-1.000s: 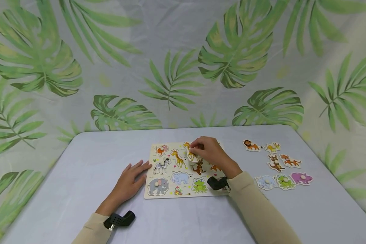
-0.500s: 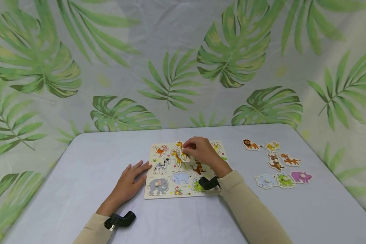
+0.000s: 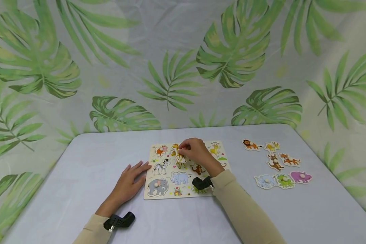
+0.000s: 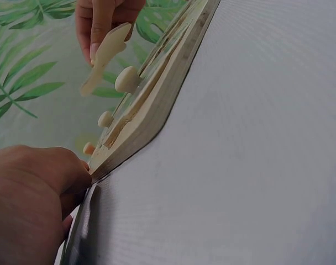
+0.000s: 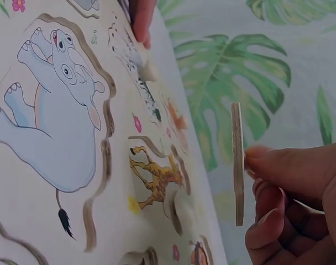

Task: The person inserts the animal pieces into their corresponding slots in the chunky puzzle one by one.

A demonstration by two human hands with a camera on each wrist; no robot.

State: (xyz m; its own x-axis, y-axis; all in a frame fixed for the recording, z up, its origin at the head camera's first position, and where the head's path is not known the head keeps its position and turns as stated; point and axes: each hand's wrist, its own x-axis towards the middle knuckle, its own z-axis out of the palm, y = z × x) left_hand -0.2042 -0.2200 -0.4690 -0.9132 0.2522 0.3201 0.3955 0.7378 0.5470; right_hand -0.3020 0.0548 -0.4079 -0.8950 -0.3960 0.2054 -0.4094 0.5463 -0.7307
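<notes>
My right hand [image 3: 198, 152] pinches a giraffe puzzle piece [image 3: 180, 157] between thumb and fingers. The piece is held over the printed giraffe recess of the wooden board [image 3: 184, 190] and overlaps it in the head view. Seen from the right wrist, the giraffe piece [image 5: 238, 165] is edge-on and apart from the board, with the giraffe recess [image 5: 157, 179] beyond. My left hand [image 3: 129, 183] lies on the table, its fingertips at the board's left edge. Knobbed monkey [image 3: 161, 150], zebra [image 3: 161, 167] and elephant [image 3: 157, 187] pieces sit in the board's left column.
Several loose pieces lie right of the board: a lion [image 3: 251, 145], a yellow horned animal [image 3: 272, 146], a kangaroo [image 3: 275, 163], a tiger [image 3: 289, 160], a rhino [image 3: 264, 182], a frog [image 3: 285, 182] and a purple hippo [image 3: 301, 177]. A leaf-patterned cloth [image 3: 167, 81] hangs behind the table.
My right hand has carried the giraffe piece leftward across the board, from right of the printed giraffe to over it. My left hand has stayed in place.
</notes>
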